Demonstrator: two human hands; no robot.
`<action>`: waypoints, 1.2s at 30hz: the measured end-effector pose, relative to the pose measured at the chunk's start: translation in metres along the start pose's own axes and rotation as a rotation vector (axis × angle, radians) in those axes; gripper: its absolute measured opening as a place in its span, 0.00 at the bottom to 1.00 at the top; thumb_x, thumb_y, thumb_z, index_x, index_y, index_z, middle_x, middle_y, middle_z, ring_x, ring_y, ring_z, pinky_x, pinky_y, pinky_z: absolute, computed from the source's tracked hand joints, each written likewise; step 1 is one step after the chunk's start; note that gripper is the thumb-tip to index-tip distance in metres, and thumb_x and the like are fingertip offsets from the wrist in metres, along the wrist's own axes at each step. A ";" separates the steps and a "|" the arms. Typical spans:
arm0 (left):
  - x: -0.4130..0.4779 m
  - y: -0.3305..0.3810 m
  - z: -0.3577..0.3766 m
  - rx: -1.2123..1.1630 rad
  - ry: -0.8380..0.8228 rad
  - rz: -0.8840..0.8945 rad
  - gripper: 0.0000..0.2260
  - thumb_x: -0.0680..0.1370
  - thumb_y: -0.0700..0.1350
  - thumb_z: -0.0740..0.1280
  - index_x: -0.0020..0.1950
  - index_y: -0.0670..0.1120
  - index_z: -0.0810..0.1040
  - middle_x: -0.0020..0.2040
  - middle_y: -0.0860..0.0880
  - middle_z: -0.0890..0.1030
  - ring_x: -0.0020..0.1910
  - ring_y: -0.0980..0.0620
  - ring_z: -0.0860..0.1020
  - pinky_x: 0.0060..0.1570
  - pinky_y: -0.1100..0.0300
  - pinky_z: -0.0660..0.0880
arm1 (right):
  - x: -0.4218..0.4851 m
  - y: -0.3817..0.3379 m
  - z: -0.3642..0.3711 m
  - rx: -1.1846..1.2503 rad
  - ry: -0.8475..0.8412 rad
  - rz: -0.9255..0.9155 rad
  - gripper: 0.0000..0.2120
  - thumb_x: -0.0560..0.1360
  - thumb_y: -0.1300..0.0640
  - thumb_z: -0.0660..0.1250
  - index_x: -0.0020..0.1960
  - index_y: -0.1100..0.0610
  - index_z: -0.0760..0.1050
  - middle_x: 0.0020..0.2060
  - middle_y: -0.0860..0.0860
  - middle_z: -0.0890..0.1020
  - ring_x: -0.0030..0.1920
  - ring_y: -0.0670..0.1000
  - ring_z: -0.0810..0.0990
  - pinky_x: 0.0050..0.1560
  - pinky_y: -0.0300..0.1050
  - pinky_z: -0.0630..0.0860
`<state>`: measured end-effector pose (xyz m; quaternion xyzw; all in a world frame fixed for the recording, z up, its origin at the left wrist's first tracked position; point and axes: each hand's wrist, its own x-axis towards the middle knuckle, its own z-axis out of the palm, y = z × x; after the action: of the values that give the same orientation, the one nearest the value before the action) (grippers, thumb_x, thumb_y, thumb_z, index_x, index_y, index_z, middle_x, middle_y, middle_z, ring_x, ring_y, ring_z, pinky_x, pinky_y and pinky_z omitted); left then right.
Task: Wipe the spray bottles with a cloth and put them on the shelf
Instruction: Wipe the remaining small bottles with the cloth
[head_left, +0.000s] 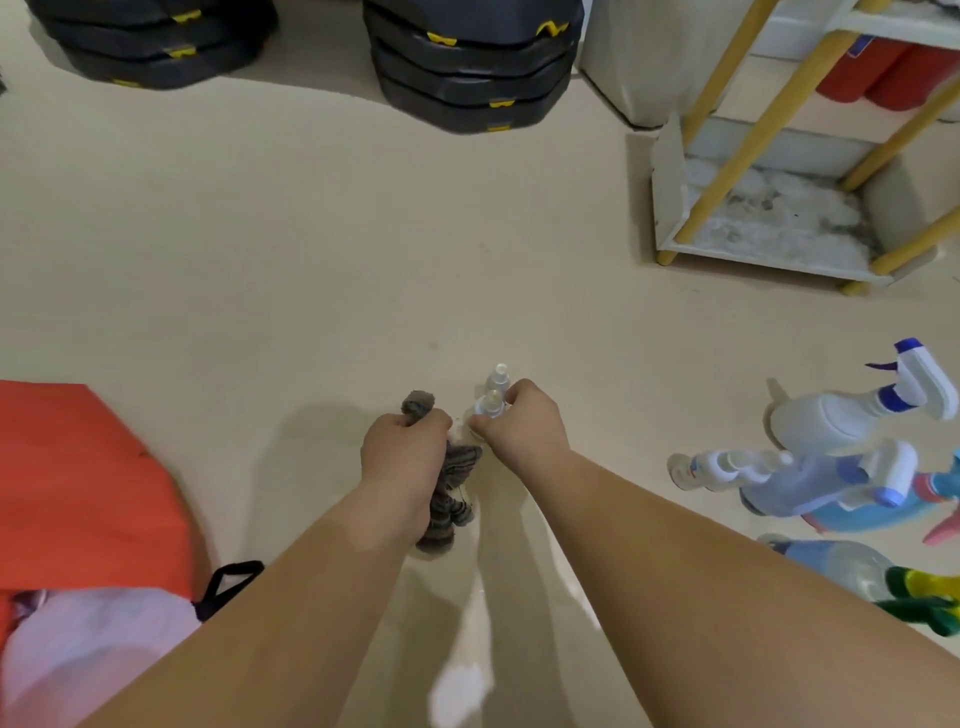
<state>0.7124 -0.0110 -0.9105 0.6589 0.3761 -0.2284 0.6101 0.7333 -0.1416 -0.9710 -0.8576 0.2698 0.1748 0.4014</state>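
Beige floor (311, 260) fills the view, seen from above by a person reaching both bare arms forward. The left hand (402, 452) is closed in a fist around a grey striped cloth (449, 499), which hangs from the fist towards the floor. Just beside it, the right hand (519, 426) curls its fingers around a small spray bottle (489, 404), clear with a white cap, held upright close to the floor. A second small bottle (500, 376) stands touching it on the far side; it is unclear whether the hand holds that one too.

To the right, well apart from the hands, more spray bottles sit on the floor: a white one with a blue and white trigger (831, 421), a pale blue one (810, 488), and a clear one with a green and yellow trigger (841, 566). A white shelf (753, 257) with yellow posts stands at the far right. Black cases (467, 67) are stacked at the top. An orange bag (78, 483) lies at the near left.
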 end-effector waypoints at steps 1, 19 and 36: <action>0.002 -0.001 0.000 0.002 -0.006 0.004 0.06 0.74 0.41 0.70 0.49 0.41 0.77 0.37 0.42 0.79 0.33 0.44 0.75 0.33 0.50 0.76 | 0.002 0.000 0.000 -0.002 0.003 -0.009 0.14 0.73 0.50 0.72 0.53 0.55 0.72 0.50 0.53 0.79 0.49 0.56 0.79 0.45 0.47 0.75; -0.095 0.041 0.020 0.101 -0.101 0.154 0.10 0.76 0.44 0.60 0.44 0.41 0.80 0.32 0.43 0.80 0.29 0.45 0.72 0.38 0.54 0.70 | -0.079 0.001 -0.106 0.255 0.149 -0.199 0.10 0.79 0.54 0.67 0.53 0.59 0.71 0.41 0.49 0.77 0.38 0.48 0.76 0.38 0.44 0.71; -0.279 0.108 -0.033 0.186 -0.278 0.644 0.19 0.85 0.60 0.60 0.51 0.46 0.82 0.44 0.44 0.86 0.37 0.50 0.83 0.42 0.57 0.80 | -0.294 -0.084 -0.270 -0.295 0.037 -0.523 0.10 0.82 0.46 0.64 0.54 0.52 0.71 0.41 0.47 0.77 0.38 0.44 0.73 0.35 0.40 0.66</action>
<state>0.6200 -0.0364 -0.6251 0.7589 0.0405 -0.1452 0.6335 0.5734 -0.2137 -0.6025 -0.9501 0.0187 0.0870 0.2990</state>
